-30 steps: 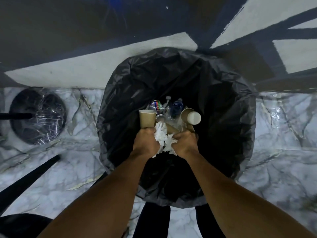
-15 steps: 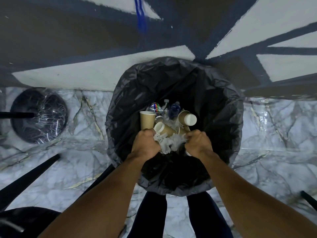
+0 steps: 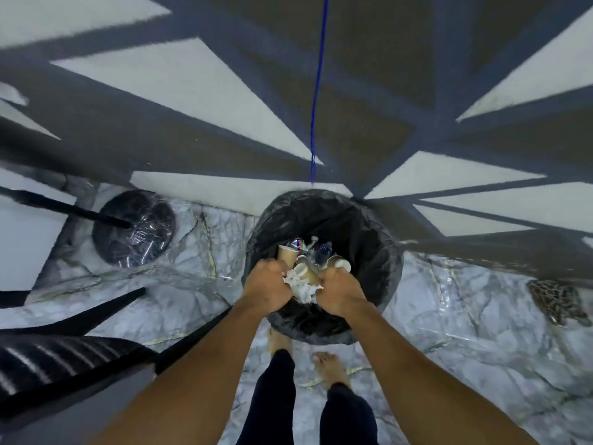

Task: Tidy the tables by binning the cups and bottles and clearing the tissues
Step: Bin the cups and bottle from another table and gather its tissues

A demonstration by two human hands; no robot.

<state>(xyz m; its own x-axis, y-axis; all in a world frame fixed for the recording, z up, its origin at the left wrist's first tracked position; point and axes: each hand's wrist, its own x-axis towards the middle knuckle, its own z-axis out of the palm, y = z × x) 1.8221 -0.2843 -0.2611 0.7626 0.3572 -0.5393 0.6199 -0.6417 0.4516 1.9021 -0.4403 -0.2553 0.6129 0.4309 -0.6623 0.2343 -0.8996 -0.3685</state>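
Pedestal base, round, black, plastic-wrapped (image 3: 133, 232), sits far left on grey-veined marble floor (image 3: 449, 316). Left hand (image 3: 265, 288) is over the near rim of a round bin lined with black plastic bag (image 3: 382, 252), fingers curled tight on crumpled white tissues (image 3: 301, 289). Tissues are bunched between both fists, above the bin opening. Right hand (image 3: 340, 293) just beside, fingers also curled, gripping the same wad. Inside the bin beyond the hands: brown paper cups (image 3: 286, 255) and clear plastic bottles (image 3: 322, 252), jumbled. Heap of metal chain (image 3: 556, 303) far right on floor.
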